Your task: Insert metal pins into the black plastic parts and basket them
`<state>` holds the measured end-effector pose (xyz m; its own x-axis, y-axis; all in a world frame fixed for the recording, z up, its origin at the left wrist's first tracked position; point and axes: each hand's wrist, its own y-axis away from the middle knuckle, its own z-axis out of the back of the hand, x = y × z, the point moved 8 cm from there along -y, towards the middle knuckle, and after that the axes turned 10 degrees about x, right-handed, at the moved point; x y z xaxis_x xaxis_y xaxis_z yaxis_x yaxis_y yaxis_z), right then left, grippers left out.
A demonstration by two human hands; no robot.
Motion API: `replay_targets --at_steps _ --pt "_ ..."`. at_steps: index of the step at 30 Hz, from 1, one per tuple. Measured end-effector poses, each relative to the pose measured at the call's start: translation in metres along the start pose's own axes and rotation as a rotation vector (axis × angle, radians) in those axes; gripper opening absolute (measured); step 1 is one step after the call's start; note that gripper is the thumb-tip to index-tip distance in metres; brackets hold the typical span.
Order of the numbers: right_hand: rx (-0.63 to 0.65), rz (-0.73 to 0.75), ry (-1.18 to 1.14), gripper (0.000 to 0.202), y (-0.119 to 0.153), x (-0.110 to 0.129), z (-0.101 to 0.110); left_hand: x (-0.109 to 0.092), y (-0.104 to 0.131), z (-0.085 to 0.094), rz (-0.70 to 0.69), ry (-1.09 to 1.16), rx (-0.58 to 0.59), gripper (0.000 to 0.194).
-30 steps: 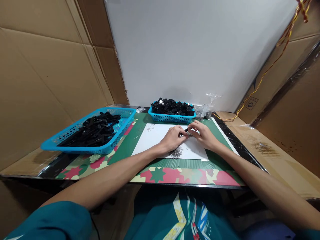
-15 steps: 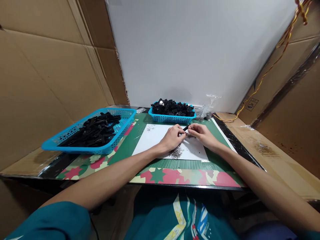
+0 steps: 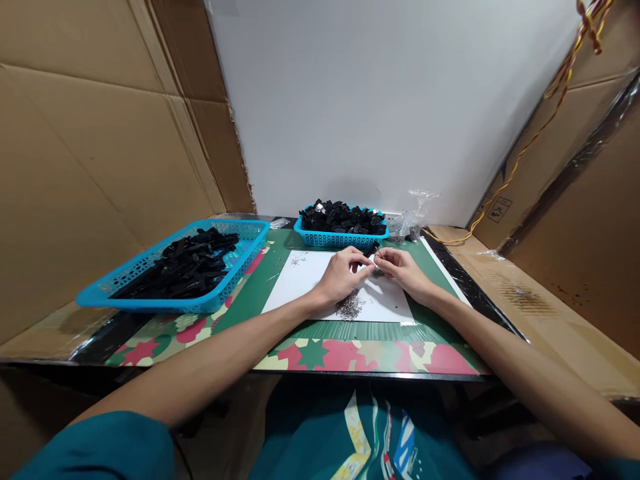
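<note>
My left hand [image 3: 344, 275] is over the white sheet [image 3: 286, 283], thumb and fingers closed in a pinch. A small black strip [image 3: 373, 249] shows just beyond its fingertips, tilted upward, its lower part hidden by the fingers. Close against it on the right, my right hand [image 3: 404, 272] pinches with thumb and forefinger; what lies between them is too small to make out. Under and beside the hands are a pile of tiny metal pieces [image 3: 350, 305] and a second small pile, partly covered by the right hand.
A large blue basket [image 3: 200, 305] of black strips stands at the left. Behind the sheet is a smaller blue basket [image 3: 343, 239] heaped with black pieces, with clear plastic bags [image 3: 407, 225] beside it. Cardboard walls flank the table; a yellow twisted wire [image 3: 515, 175] hangs at the right.
The black strip between my hands has shifted slightly up and away, with less of it showing between the fingers. My fingertips have come closer together. The whole view has shifted slightly.
</note>
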<state>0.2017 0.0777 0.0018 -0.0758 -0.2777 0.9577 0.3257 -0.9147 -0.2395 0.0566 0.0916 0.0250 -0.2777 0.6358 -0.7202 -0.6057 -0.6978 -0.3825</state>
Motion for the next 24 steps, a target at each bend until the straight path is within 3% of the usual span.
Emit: replay_targets --at_steps 6,10,16,19,24 --pt "0.044 0.004 0.127 0.046 0.000 0.005 0.006 -0.002 0.001 0.001 0.023 -0.020 0.024 0.021" --pt "0.063 -0.005 0.230 0.039 0.003 0.013 0.012 -0.007 0.002 -0.003 0.020 -0.046 0.104 0.026" --pt "-0.132 0.012 0.345 0.030 0.011 0.030 0.041 -0.014 0.007 -0.004 0.030 0.074 0.169 0.030" --pt "-0.183 -0.036 0.324 0.027 0.012 0.027 0.046 -0.011 0.008 -0.003 0.089 0.091 0.171 0.035" --pt "-0.117 -0.201 0.327 0.021 0.011 0.009 0.038 -0.012 0.007 -0.007 0.060 0.033 0.236 0.037"
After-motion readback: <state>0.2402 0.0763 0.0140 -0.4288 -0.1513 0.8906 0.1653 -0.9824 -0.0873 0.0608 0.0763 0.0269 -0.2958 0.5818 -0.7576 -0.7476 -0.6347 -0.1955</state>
